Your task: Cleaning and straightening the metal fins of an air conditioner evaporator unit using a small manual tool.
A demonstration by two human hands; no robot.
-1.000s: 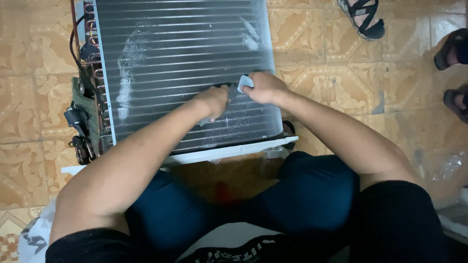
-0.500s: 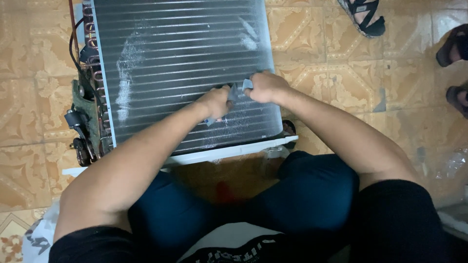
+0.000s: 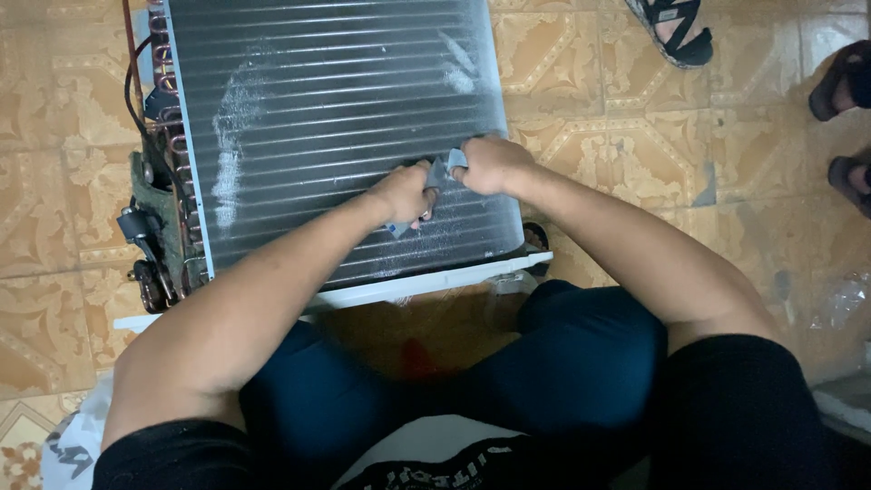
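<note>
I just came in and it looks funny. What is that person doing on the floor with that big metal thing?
A person sits on the patterned tan tile floor over a large grey metal finned coil panel lying flat. The left hand and right hand meet near its lower right part, pinching a small grey piece between them. White smudges mark the fins. Copper tubes line the panel's left edge. Sandalled feet stand nearby.

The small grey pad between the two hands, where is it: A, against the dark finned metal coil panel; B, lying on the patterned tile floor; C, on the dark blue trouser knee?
A: both hands, left and right, pinch the grey pad against the finned coil panel.
</note>
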